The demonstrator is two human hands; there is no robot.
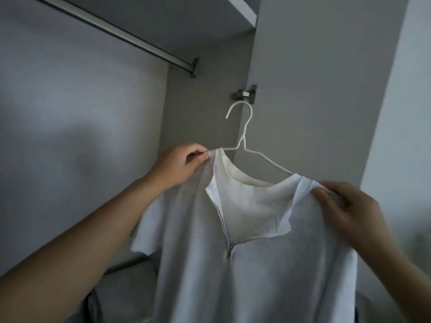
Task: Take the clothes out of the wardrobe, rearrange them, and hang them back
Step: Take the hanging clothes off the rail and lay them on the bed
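Shirt (245, 264), one, white, hangs on one wire hanger (245, 145) below the wardrobe rail (112, 31); left hand (179, 164) and right hand (349, 208) pinch its shoulders.

The rail (112, 31) is bare, with open room beneath; the door (321, 89) and hinge (245, 93) close the right side

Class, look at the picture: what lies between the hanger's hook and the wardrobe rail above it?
In the head view, nothing hangs between the hanger hook and the rail; only the bare grey wardrobe wall shows there. The hook is free, not on the rail.
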